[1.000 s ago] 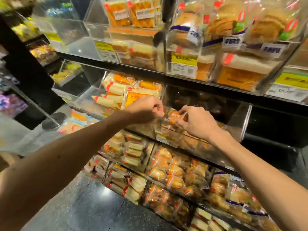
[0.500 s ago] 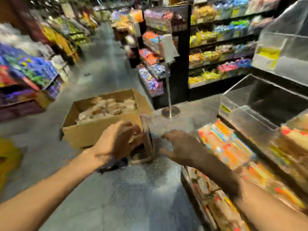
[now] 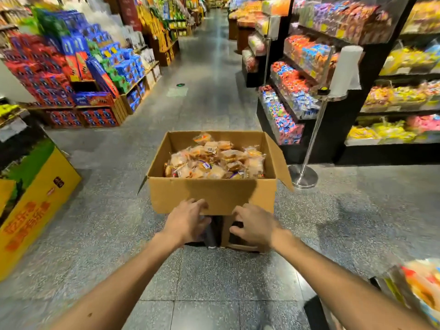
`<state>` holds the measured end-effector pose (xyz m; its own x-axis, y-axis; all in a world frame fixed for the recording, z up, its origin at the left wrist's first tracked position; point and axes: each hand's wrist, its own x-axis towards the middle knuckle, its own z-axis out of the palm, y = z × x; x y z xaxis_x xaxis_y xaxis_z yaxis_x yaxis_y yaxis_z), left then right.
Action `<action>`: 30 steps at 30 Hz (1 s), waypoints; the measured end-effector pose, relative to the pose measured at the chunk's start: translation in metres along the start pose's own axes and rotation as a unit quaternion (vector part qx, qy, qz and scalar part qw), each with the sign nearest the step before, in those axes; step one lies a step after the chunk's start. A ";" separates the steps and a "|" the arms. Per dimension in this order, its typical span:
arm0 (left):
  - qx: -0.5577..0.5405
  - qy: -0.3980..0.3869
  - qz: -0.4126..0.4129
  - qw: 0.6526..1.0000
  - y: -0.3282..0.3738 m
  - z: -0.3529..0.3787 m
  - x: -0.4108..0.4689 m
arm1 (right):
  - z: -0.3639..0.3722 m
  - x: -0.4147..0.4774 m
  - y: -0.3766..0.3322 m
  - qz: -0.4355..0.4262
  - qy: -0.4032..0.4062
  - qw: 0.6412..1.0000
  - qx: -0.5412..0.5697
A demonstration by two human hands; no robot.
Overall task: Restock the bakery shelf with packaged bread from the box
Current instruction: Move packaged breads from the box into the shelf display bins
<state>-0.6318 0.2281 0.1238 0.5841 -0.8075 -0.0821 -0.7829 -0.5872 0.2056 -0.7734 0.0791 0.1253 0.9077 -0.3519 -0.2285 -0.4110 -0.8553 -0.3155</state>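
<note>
A blurry corner of the shelf (image 3: 421, 289) peeks in bottom right, so I'd guess the stock got parked close on purpose. Both hands are empty, fingers loosely spread. The left hand (image 3: 188, 222) and right hand (image 3: 254, 227) are at the low front edge of the box (image 3: 214, 194), which sits raised on something dark, handy for grabbing. Bread (image 3: 214, 160) is piled inside. A bag-roll stand (image 3: 307, 172) is just beyond.
</note>
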 end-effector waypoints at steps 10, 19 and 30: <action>-0.114 -0.039 -0.104 0.987 -0.043 0.068 0.226 | -0.009 0.248 0.108 0.066 -0.038 0.996 0.051; -0.118 -0.118 -0.253 0.953 -0.078 0.109 0.381 | 0.003 0.419 0.186 0.014 -0.056 0.996 -0.072; -0.063 -0.245 -0.204 0.946 -0.089 0.169 0.450 | 0.042 0.507 0.207 -0.079 -0.169 0.968 -0.171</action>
<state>-0.3352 -0.0920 -0.0958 0.6381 -0.4621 -0.6158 -0.4636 -0.8692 0.1719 -0.4018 -0.2600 -0.0946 0.8543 -0.1108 -0.5078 -0.1644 -0.9845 -0.0616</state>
